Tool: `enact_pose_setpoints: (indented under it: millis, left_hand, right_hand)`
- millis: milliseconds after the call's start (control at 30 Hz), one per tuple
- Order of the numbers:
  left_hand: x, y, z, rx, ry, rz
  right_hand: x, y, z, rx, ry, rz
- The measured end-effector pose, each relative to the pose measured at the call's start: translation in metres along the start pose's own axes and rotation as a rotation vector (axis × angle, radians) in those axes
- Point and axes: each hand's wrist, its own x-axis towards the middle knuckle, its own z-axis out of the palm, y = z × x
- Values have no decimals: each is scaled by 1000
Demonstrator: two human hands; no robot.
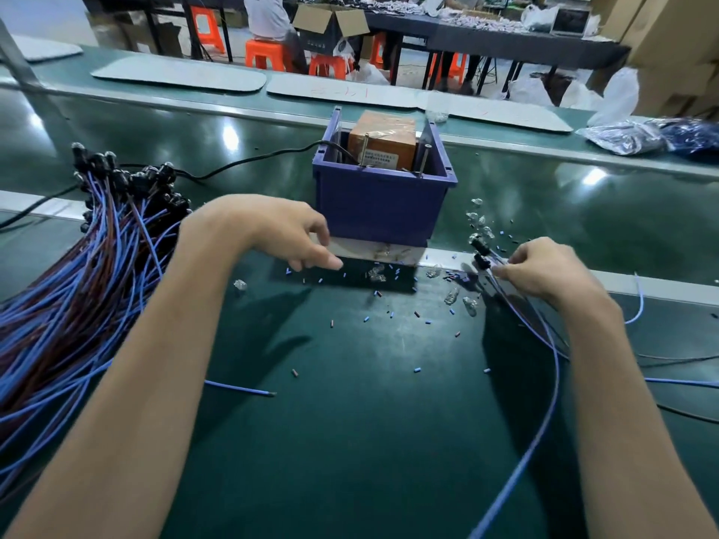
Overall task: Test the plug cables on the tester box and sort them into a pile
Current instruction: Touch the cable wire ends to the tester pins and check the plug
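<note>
Tester box (379, 204) purple-blue, orange block (383, 143) inside. Conveyor belt (350, 422) glossy dark green. Cable pile (78, 274) blue and dark red wires, black plugs. Scattered blue and brown insulation bits (389, 317). Stools (264, 54) bright orange.

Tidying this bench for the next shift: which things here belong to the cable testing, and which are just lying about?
Job: tester box, cable pile, plug cables pinched in right hand.
Lying about: wire offcuts, clear bulbs, grey mats, plastic bags.
</note>
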Motion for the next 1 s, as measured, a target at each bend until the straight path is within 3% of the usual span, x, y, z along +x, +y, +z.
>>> enact_pose_setpoints:
  millis: [133,233,500,667,1000]
  left_hand:
    - [0,-23,-6,-53,126,-69]
    - [10,-31,-1,-15,252,-145]
    - [20,-62,9,-32,523,-429]
    - [24,-74,20,23,526,-557]
    - [32,-80,26,67,568,-522]
  right_hand:
    - [0,0,9,-51,-89,68]
    - [-1,-1,13,-56,-63,84]
    - [0,11,11,14,243,252]
    - [-1,-7,3,91,300,119]
    - [-9,-25,3,178,231,-4]
